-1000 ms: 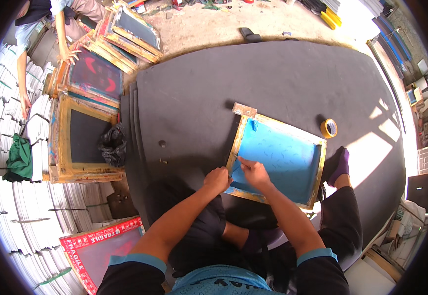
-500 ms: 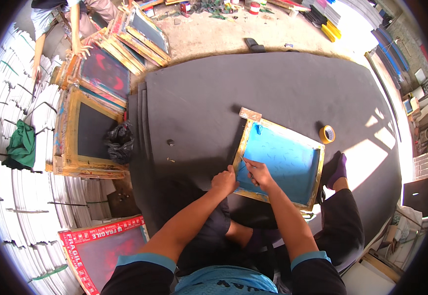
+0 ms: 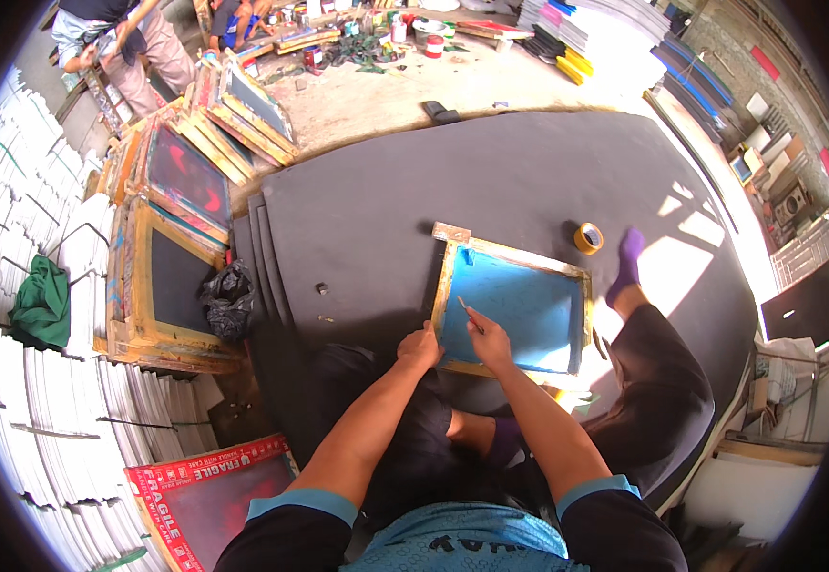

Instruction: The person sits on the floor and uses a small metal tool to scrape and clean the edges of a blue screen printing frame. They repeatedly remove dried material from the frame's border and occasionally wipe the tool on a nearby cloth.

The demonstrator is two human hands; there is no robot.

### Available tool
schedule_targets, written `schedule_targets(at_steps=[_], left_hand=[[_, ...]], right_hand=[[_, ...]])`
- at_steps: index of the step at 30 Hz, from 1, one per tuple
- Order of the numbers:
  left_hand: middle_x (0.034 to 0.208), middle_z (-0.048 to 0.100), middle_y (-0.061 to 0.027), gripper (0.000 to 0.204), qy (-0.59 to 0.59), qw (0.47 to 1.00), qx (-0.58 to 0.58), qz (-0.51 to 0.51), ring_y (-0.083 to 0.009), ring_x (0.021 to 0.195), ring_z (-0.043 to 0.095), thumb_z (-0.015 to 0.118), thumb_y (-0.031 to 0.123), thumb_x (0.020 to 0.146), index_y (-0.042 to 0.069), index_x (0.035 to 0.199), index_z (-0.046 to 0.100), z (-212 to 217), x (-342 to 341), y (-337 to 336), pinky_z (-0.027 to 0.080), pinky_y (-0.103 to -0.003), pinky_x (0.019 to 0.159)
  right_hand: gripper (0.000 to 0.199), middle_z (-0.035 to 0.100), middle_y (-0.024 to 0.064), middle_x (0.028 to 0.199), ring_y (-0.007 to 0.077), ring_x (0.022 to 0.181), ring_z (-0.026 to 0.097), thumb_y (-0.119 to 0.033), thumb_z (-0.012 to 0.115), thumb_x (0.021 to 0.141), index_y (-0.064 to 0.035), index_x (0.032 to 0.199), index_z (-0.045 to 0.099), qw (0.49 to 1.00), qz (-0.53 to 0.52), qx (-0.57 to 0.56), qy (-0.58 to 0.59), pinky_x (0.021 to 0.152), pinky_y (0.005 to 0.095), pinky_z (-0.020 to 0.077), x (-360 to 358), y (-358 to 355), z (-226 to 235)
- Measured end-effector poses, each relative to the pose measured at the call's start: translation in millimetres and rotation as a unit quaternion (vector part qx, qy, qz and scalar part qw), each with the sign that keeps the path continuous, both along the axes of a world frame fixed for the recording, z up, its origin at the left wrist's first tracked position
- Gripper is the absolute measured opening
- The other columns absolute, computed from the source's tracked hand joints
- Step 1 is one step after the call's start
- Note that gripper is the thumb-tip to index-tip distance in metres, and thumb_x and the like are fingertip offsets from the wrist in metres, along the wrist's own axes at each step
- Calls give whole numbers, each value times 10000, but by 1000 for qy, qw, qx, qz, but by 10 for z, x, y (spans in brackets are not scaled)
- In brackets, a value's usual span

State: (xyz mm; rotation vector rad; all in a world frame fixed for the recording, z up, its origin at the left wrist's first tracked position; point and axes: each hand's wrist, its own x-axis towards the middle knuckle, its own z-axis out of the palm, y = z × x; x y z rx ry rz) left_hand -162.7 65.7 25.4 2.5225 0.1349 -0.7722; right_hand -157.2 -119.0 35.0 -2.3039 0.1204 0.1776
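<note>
A wooden screen-printing frame (image 3: 586,303) with bright blue mesh (image 3: 514,305) lies tilted in front of me. My left hand (image 3: 421,348) is closed around its near left corner. Over the left part of the mesh, my right hand (image 3: 489,339) is closed on a slim tool with a narrow pale tip (image 3: 463,302); its exact kind is unclear. A small wood block (image 3: 451,233) sits at the frame's far left corner, and a blue scrap (image 3: 469,255) lies just inside that corner.
A dark mat (image 3: 367,200) spreads beneath, with a roll of yellow tape (image 3: 588,238) beyond the frame. Stacked screens (image 3: 171,286) and a black plastic bag (image 3: 229,300) stand left, beside white bundles (image 3: 14,400). My socked foot (image 3: 628,262) rests right; a person (image 3: 133,48) stands far left.
My right hand has lifted the tool away from the frame's left edge, its tip now over the mesh. The view has shifted, and the far-left person has drawn their hands back from the screens.
</note>
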Motion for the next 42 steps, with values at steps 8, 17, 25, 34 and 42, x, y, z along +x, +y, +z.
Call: schedule_targets(at_steps=[8, 17, 25, 34, 42], left_hand=[[1317, 683, -250, 837, -25, 1000, 15, 11, -404, 1200, 687, 668, 462, 995, 25, 1608, 302, 25, -205, -19, 555, -502, 1009], [1299, 664, -234, 692, -69, 985, -9, 157, -421, 1192, 672, 662, 498, 988, 208, 1582, 458, -21, -461, -164, 547, -525, 998], [1352, 640, -240, 685, -51, 978, -11, 202, -419, 1254, 632, 668, 508, 987, 262, 1591, 456, -143, -448, -186, 533, -519, 1026], [1267, 643, -216, 667, -90, 975, -34, 201, -429, 1181, 662, 703, 488, 960, 279, 1563, 507, -214, -497, -136, 551, -523, 971], [1203, 658, -206, 681, -95, 974, -62, 194, -419, 1121, 681, 743, 436, 938, 252, 1555, 521, -215, -506, -101, 561, -513, 929]], right_hand=[[432, 755, 151, 1208, 333, 1136, 718, -291, 646, 1017, -262, 1448, 646, 998, 32, -27, 36, 992, 425, 539, -70, 40, 195], [433, 743, 164, 1221, 414, 1099, 712, -329, 592, 1035, -359, 1466, 604, 968, 152, -191, 63, 975, 523, 562, -32, 86, 202], [416, 733, 195, 1102, 437, 988, 727, -316, 548, 1058, -340, 1472, 579, 951, 231, -203, 9, 870, 563, 586, 102, -11, 63], [434, 719, 209, 1130, 433, 1001, 730, -276, 534, 1059, -294, 1493, 544, 940, 261, -214, 54, 864, 547, 593, 243, 28, 177], [484, 720, 232, 1103, 430, 1016, 736, -228, 509, 1037, -230, 1521, 521, 919, 287, -262, 72, 853, 548, 603, 265, 156, 274]])
